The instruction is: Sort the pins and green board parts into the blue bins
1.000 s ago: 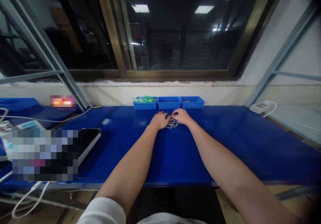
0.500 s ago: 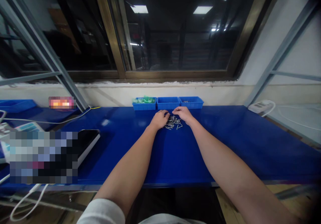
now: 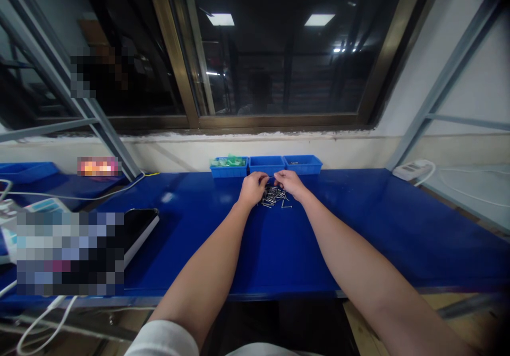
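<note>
A loose pile of silvery screws (image 3: 274, 196) lies on the blue tabletop (image 3: 271, 255). Above its back edge, my left hand (image 3: 254, 187) and my right hand (image 3: 289, 182) face each other with fingers pinched. A thin metal screw (image 3: 271, 176) spans the small gap between my fingertips, apparently gripped at both ends; its details are too small to read. One screw (image 3: 287, 206) lies apart at the pile's right front. Just behind my hands stand three blue bins: the left bin (image 3: 230, 172) has green packets (image 3: 228, 161) in it, beside the middle bin (image 3: 266, 163) and the right bin (image 3: 305, 165).
Small metal pieces (image 3: 294, 163) lie in the right bin. On the left are a dark-topped device (image 3: 143, 220), partly blurred out, and white cables (image 3: 64, 321). A white power strip (image 3: 412, 170) sits at the right back. A window (image 3: 279, 69) rises behind the table.
My hands have come closer together, and the screw that my right hand held upright now lies level between both hands. One screw at the pile's right front has shifted.
</note>
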Motion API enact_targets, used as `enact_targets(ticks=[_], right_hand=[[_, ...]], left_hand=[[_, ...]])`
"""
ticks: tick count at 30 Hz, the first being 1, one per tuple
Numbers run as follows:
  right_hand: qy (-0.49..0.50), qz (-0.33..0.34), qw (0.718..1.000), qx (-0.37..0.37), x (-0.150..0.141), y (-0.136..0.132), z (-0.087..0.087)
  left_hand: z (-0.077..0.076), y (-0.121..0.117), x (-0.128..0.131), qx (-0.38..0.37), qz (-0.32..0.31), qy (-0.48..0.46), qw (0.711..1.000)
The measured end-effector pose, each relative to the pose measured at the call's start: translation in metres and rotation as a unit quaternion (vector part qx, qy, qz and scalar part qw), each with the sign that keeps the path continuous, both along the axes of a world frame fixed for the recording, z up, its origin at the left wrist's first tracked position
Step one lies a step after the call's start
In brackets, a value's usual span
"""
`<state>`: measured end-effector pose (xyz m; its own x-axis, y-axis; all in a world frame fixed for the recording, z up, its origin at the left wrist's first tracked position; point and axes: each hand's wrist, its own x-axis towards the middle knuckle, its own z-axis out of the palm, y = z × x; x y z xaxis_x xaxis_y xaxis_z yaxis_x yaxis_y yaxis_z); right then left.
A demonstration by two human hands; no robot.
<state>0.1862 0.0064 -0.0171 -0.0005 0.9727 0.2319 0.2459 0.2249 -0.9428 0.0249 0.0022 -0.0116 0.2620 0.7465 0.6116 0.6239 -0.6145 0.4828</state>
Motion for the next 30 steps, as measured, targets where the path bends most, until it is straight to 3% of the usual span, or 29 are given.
enact_targets(ticks=[8,14,20,24,30], right_hand=[[-0.097,-0.029,0.993,0.055,0.001,0.001,0.000],[0.072,0.007,0.997,0.004,-0.002,-0.007,0.006],[0.127,0.020,0.992,0.005,0.002,-0.006,0.006],[0.113,-0.057,0.992,0.019,0.007,-0.003,0.004],[0.012,-0.267,0.961,0.065,0.018,0.002,0.001]], left_hand=[[0.002,-0.001,0.000,-0.035,0.006,0.006,0.999],[0.000,0.000,-0.002,-0.018,0.019,0.034,0.999],[0.001,-0.001,-0.002,-0.033,0.019,0.042,0.998],[0.003,-0.002,-0.004,-0.049,0.050,0.021,0.997],[0.002,0.003,-0.011,-0.071,0.100,-0.004,0.992]])
